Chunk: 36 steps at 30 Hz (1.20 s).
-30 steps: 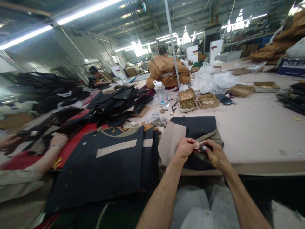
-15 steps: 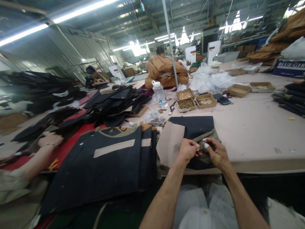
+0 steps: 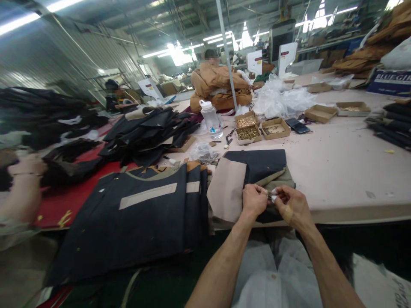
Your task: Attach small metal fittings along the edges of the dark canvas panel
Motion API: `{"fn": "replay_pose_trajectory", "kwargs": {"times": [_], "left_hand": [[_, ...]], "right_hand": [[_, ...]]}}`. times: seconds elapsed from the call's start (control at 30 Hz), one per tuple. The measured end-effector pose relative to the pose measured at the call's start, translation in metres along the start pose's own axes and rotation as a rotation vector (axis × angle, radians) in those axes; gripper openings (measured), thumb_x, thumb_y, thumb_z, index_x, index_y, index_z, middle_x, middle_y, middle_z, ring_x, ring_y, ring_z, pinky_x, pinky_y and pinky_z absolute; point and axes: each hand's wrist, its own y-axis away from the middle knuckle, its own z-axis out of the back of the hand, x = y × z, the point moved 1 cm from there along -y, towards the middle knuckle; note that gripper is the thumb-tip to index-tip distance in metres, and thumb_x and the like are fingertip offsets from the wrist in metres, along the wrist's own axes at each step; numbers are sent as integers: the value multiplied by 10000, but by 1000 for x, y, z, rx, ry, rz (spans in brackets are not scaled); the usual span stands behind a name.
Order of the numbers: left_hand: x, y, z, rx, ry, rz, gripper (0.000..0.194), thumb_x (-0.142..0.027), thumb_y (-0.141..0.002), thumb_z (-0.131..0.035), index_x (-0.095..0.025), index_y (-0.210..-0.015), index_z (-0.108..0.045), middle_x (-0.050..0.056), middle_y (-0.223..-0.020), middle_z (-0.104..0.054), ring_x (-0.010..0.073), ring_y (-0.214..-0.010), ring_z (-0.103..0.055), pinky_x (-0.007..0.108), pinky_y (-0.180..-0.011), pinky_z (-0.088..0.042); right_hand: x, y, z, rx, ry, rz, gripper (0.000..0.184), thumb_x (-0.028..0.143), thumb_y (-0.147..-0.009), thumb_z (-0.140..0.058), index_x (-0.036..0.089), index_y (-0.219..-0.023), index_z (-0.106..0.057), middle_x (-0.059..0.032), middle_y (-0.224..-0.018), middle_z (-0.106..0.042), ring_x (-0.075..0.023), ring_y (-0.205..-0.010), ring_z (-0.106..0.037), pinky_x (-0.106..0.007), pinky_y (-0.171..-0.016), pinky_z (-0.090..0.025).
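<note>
Left hand: small part is pinched above dark garment.
Right hand: small part is pinched too.
Small part: best kept steady, low over dark garment.

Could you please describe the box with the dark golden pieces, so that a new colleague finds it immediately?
On the pale table, find the clear bottle with the white lid. Right of it stand three open boxes, close together; take the front left box. Its pieces are darker gold than those in the box behind, while the right-hand box holds far fewer.
</note>
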Motion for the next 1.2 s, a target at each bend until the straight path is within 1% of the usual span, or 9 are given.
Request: {"fn": "replay_pose_trajectory", "kwargs": {"times": [0.1, 0.23, 0.33, 0.4, 0.43, 0.57, 0.7, 1.03, 1.2], "left_hand": [[-2, 6, -4, -21, -54, -40, 127, -216, -832, -645, -134, -791, -734, 77, -673, -719, 174, -636, -697, 235, -616, -517], [-1, 13, -6, -74, -143, -147, 136, -268, -859, -655, -158, -829, -727, 86, -827, -749, 182, -763, -714, 245, -690, -528], [3, 14, -4, 23, -69, -209, 112, -248, -852, -667, -158, -882, -725, 63, -844, -746, 161, -751, -706, 228, -677, -521], [5, 13, -1, 103, 4, -216, 97, -196, -817, -684, -147, -888, -728, 51, -830, -742, 146, -715, -694, 219, -660, -515], [5, 12, 0, 118, 19, -215, 96, -178, -799, -691, -142, -877, -733, 50, -825, -740, 144, -705, -687, 219, -654, -511], [2, 9, 3, 92, -52, -225, 81, -187, -763, -711, -144, -810, -761, 51, -799, -735, 151, -709, -660, 235, -651, -492], [-5, 9, 4, 127, -111, -298, 81, -187, -723, -741, -168, -787, -787, 35, -787, -727, 149, -732, -649, 239, -675, -482], [-5, 8, 2, -20, -113, -213, 41, -164, -737, -713, -142, -706, -698, 25, -705, -697, 120, -629, -604, 228, -614, -438], [-4, 5, 3, 20, -90, -219, 68, -200, -735, -731, -144, -725, -694, 27, -702, -696, 120, -619, -603, 223, -592, -432]], "right_hand": [[-9, 3, 7, -15, 53, -23, 193, 278, -767, -615, 188, -913, -704, -32, -762, -716, -181, -630, -662, -261, -611, -523], [-21, 4, 13, -20, 135, -58, 189, 276, -739, -612, 194, -885, -699, -18, -714, -696, -175, -594, -643, -267, -603, -509], [-25, 4, 15, -4, 124, -76, 205, 281, -737, -602, 190, -895, -698, -19, -711, -689, -174, -591, -639, -262, -584, -500], [-25, 4, 17, 19, 86, -91, 215, 297, -743, -610, 183, -903, -698, -24, -710, -684, -176, -592, -633, -260, -570, -495], [-26, 4, 17, 26, 69, -96, 220, 306, -746, -615, 179, -905, -698, -28, -709, -682, -176, -592, -630, -260, -565, -493], [-27, 4, 18, 41, 51, -98, 224, 315, -753, -617, 172, -906, -698, -38, -699, -678, -178, -587, -621, -261, -556, -490], [-24, 5, 18, 40, 55, -83, 217, 305, -752, -611, 176, -903, -697, -35, -711, -682, -179, -600, -629, -264, -572, -498], [-21, 8, 19, 64, 65, -83, 213, 293, -756, -611, 168, -897, -711, -37, -714, -694, -185, -608, -639, -277, -594, -507], [-16, 9, 23, 66, 149, -84, 252, 283, -775, -579, 170, -932, -741, -33, -715, -708, -193, -615, -657, -289, -616, -511]]}}
